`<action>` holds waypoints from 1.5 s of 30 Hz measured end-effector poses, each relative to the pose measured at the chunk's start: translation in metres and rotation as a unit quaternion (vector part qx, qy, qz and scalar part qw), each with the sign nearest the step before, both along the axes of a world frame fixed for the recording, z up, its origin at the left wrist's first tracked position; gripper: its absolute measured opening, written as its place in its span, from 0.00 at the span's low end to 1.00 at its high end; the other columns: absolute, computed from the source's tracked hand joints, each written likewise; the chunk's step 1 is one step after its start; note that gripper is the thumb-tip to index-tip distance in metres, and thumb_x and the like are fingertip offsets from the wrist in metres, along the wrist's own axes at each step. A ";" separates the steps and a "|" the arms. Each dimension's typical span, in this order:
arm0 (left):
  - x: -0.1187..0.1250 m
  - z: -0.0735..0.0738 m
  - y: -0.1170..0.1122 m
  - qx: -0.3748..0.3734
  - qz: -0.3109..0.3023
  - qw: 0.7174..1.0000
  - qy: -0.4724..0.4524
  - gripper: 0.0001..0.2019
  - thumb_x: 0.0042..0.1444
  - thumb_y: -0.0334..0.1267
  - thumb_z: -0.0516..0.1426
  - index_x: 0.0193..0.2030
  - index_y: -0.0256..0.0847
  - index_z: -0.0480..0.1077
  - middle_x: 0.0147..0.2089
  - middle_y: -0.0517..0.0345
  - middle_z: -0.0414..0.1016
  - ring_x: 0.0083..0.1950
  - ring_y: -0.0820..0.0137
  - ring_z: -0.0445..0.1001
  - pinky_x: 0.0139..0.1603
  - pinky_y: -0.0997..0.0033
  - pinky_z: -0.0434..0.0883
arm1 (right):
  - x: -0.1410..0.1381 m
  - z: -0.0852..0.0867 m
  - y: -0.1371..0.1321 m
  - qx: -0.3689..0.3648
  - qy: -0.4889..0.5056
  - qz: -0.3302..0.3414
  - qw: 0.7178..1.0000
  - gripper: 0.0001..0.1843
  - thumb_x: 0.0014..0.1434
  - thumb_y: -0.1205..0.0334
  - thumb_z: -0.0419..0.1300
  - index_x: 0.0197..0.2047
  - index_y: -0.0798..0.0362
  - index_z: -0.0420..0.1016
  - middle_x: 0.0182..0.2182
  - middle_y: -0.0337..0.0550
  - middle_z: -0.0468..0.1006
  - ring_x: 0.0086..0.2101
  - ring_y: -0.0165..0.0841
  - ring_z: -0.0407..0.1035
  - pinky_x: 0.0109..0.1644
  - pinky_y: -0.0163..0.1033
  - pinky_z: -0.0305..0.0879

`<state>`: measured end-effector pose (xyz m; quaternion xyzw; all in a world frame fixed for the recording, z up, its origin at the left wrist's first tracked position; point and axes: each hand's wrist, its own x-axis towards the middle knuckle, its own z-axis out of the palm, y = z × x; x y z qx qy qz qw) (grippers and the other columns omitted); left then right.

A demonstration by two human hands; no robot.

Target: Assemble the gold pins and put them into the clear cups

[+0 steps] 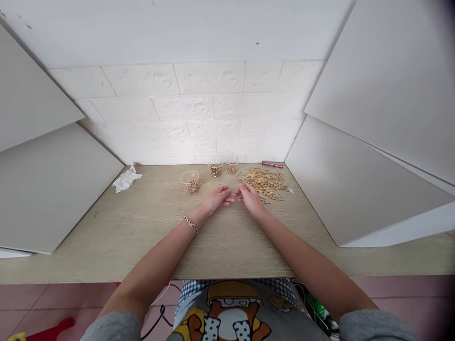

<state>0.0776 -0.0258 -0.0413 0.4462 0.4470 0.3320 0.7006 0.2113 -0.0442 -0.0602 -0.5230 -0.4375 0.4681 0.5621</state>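
My left hand [217, 199] and my right hand [250, 198] meet fingertip to fingertip over the wooden desk [149, 227]. Both are pinched on a small thin gold pin [237, 197] held between them. A bracelet circles my left wrist. Just beyond my right hand lies a loose pile of gold pins [265, 182]. Three small clear cups stand behind my hands: one [190, 181] to the left, and two [215, 168] [232, 166] near the wall, each holding small gold parts.
A crumpled white cloth [126, 180] lies at the back left of the desk. A red tube [272, 164] rests against the white brick wall. Grey panels [53, 189] [348, 189] close in both sides. The desk's front edge runs above my lap.
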 end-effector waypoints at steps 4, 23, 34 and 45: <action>-0.002 -0.004 0.004 0.006 0.022 1.000 -0.007 0.04 0.53 0.33 0.57 0.31 0.35 0.65 0.36 0.53 0.75 0.31 0.77 0.73 0.26 0.82 0.65 | 0.000 0.000 0.000 -0.007 0.005 0.001 1.000 0.16 0.46 0.47 0.57 0.26 0.52 0.65 0.25 0.38 0.70 0.28 0.31 0.66 0.29 0.36 0.62; -0.008 -0.007 0.009 0.105 0.073 0.990 0.060 0.13 0.37 0.39 0.65 0.31 0.36 0.72 0.23 0.64 0.67 0.21 0.81 0.55 0.22 0.77 0.52 | 0.001 -0.001 0.000 0.007 0.011 0.011 1.000 0.23 0.47 0.39 0.55 0.21 0.52 0.61 0.17 0.35 0.65 0.18 0.27 0.61 0.25 0.35 0.59; -0.007 -0.004 0.007 0.129 0.072 0.988 0.045 0.15 0.41 0.45 0.63 0.30 0.35 0.72 0.30 0.56 0.72 0.26 0.78 0.63 0.21 0.79 0.54 | 0.001 -0.001 0.002 0.000 -0.020 0.021 1.000 0.14 0.43 0.52 0.60 0.29 0.53 0.69 0.23 0.37 0.70 0.21 0.26 0.62 0.26 0.36 0.62; -0.005 -0.004 0.007 0.161 0.069 0.980 0.090 0.19 0.54 0.50 0.51 0.20 0.39 0.60 0.19 0.63 0.60 0.19 0.78 0.56 0.21 0.76 0.54 | 0.002 -0.002 0.001 0.005 -0.009 0.025 1.000 0.22 0.49 0.40 0.53 0.21 0.51 0.61 0.17 0.35 0.65 0.17 0.26 0.59 0.23 0.34 0.58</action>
